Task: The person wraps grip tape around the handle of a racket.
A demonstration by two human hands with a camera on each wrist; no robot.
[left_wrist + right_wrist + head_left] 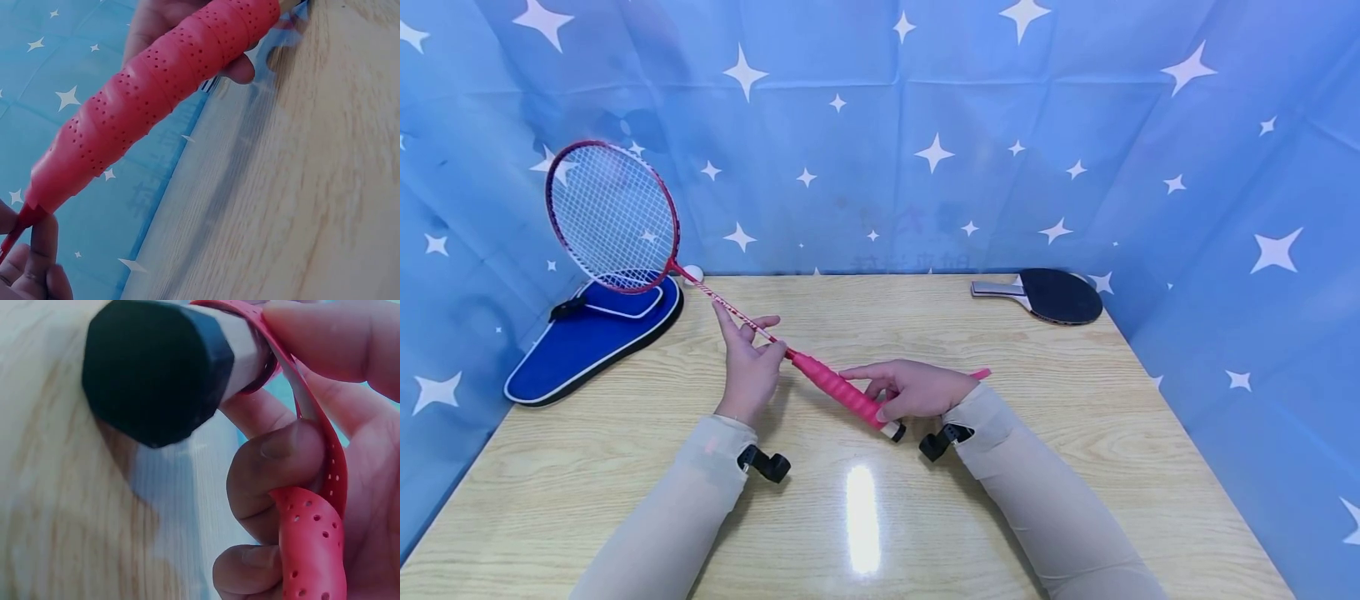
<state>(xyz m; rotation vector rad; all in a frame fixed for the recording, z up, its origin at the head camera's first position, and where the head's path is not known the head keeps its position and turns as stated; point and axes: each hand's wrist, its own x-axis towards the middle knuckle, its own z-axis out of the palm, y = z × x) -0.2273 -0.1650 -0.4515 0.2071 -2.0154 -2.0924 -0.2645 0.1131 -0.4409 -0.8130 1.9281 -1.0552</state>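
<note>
In the head view a red badminton racket [835, 387] slants over the table, its strung head up at the left. My left hand [751, 379] pinches the shaft just above the handle. Pink-red perforated grip tape [144, 94] is wound around most of the handle, overlapping in a spiral. At the butt end, my right hand [925, 387] holds the tape's loose end [312, 544], which runs over curled fingers; the thumb presses tape near the handle. Pale bare handle shows between the tape and the black butt cap [156, 369].
A blue zip case [602, 350] with white piping lies at the left, partly behind the racket head. Near the back edge is a white ball [693, 273]. A black table tennis bat [1063, 296] rests at the back right. Starry blue curtains [850, 167] border the wooden table [1037, 375].
</note>
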